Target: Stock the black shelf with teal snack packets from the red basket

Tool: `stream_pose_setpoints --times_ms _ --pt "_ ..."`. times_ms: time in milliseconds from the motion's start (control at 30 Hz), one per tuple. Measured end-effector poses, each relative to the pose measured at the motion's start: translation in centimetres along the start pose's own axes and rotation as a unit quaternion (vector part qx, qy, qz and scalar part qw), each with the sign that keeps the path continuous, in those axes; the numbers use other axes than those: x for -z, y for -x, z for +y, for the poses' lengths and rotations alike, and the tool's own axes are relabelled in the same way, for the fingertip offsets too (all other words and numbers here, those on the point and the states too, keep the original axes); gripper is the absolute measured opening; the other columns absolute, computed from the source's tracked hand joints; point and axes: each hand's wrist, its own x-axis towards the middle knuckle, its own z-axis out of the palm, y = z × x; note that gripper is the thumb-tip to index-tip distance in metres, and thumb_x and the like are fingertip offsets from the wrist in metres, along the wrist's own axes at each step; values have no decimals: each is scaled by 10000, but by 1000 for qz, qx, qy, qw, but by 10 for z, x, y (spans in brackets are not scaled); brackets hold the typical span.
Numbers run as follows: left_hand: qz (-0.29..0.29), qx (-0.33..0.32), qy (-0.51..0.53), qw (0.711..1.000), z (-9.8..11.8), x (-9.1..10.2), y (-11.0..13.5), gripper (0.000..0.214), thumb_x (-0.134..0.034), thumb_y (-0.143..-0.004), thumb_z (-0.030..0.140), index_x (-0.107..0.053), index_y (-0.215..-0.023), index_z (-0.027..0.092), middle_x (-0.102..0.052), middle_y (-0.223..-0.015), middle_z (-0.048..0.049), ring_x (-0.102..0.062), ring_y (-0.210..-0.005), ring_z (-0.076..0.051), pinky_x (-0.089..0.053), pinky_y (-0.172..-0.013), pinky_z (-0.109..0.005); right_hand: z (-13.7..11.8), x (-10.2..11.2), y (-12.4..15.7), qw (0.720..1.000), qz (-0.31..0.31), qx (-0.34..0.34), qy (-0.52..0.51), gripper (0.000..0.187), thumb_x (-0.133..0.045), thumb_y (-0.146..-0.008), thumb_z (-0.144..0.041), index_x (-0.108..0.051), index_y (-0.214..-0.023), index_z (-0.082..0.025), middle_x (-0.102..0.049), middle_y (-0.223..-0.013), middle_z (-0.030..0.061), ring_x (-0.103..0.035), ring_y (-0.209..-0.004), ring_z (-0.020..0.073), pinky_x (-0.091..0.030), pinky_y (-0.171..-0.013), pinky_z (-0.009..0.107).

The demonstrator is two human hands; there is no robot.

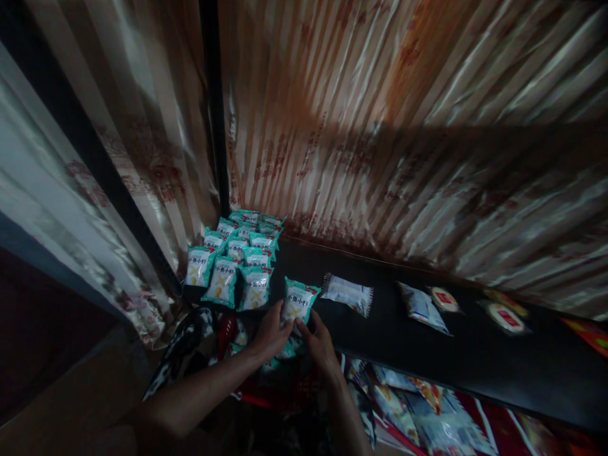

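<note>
Two-handed grip, both closed on one teal packet [299, 299] — the left hand [272, 332] pinches its lower left edge, the right hand [320, 345] takes the lower right corner, fingertips together on the foil. It stands upright at the front edge of the black worktop [389, 342], printed face to the camera, just right of the block of matching packets [232, 266]. Those stand in tight rows packed into the left corner against the striped curtain [380, 126], each leaning on the one behind — likely why this one is held low at its base, to keep it standing. Further right, well apart from the hands, a white packet [348, 293] lies flat, then a silvery packet [422, 307] and round red-and-white packs [506, 316]. Below the worktop edge lies a heap of mixed snacks [418, 405]
</note>
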Motion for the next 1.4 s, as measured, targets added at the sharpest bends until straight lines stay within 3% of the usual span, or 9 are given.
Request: stream_pose_setpoints --times_ms 300,500,667,800,933,1167,1400 --pt "17 -59 8 998 -4 -5 -11 544 -563 -710 199 -518 -1247 125 -509 -1327 -151 -453 -1251 -264 -294 -1092 -354 -1 -3 -17 999 16 -6 39 629 -571 -733 -524 -552 -1221 -127 -653 -1127 141 -601 -1031 297 -446 -901 407" --pt "3 -58 -81 995 2 -3 -21 506 -504 -755 186 -499 -1256 121 -511 -1323 -146 -460 -1241 -245 -317 -1074 -342 -5 -8 -30 987 55 -20 150 578 -490 -786 -552 -576 -1214 -174 -679 -1073 112 -615 -1016 278 -450 -870 379" --pt "-23 -42 -145 988 17 2 -28 441 -480 -787 207 -538 -1218 133 -558 -1278 -117 -502 -1197 -219 -345 -1038 -298 -16 2 -42 964 -3 -43 261 501 -523 -799 -501 -607 -1149 -153 -684 -1036 122 -632 -971 252 -452 -809 316" --pt "-14 14 -117 993 27 5 -35 440 -510 -783 233 -553 -1215 159 -563 -1291 -100 -506 -1200 -225 -368 -1011 -292 -24 12 -55 966 -55 -31 250 386 -598 -767 -419 -644 -1044 -155 -705 -907 84 -644 -848 221 -454 -720 276" --pt "-1 45 -67 997 33 6 -46 403 -555 -762 276 -599 -1156 196 -622 -1217 -78 -553 -1132 -229 -415 -943 -286 -27 12 -65 968 -64 -21 241 316 -617 -757 -346 -643 -1009 -156 -704 -865 64 -638 -811 204 -453 -701 263" --pt "31 62 -41 997 45 4 -60 369 -549 -756 231 -622 -1110 160 -628 -1197 -100 -558 -1118 -215 -397 -953 -277 -17 -5 -73 973 10 8 232 437 -569 -793 -257 -539 -1210 -132 -675 -1059 121 -634 -969 235 -464 -829 311" --pt "57 34 -27 997 37 -5 -67 442 -562 -747 222 -573 -1186 167 -560 -1292 -108 -500 -1202 -226 -343 -1027 -298 -12 -16 -75 968 52 5 245 513 -521 -824 -276 -457 -1302 -102 -651 -1124 157 -624 -1038 262 -475 -854 336"
